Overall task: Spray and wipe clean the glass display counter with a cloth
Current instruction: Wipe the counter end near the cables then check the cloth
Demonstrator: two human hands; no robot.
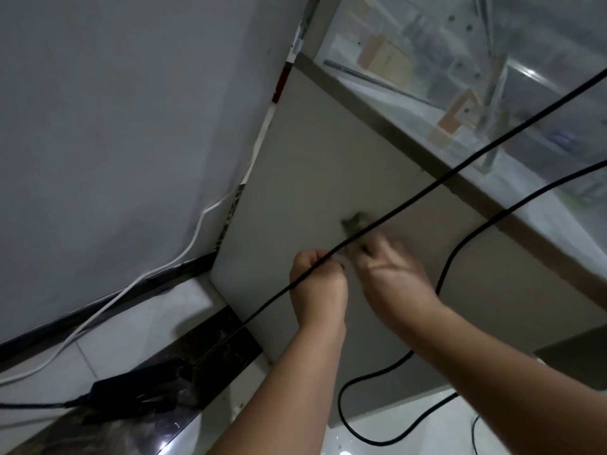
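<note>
Camera's tilted hard, so everything leans. The upper left of the frame is a plain grey wall (115, 110), and below it there's white tiled floor (131, 323) with a dark marble strip (203, 349) running toward the bottom edge. A white cable (184, 254) trails along the skirting, and a black power brick (138, 385) lies on the floor at lower left.

The middle of the frame is the beige side panel (312, 159) of the bench, which butts up against the wall.

The left grip (318, 287) is at centre, fist curled tight round a taut black cable (460, 165). That cable cuts diagonally across the panel, from the floor to the right edge. Just right of it, the right grip (394, 274) is a smear of blur. Its fingers reach to the cloth (358, 221), a small grey wad against the panel, but I can't tell if they pinch it or just press it. The taut cable crosses right in front of the cloth. A second black cable (460, 244) loops down behind the right forearm to the floor.

At upper right, the bench's glass case (542, 103) holds tan packets (387, 59) and a metal post (496, 103). The rest in there is too hazy to make out.
</note>
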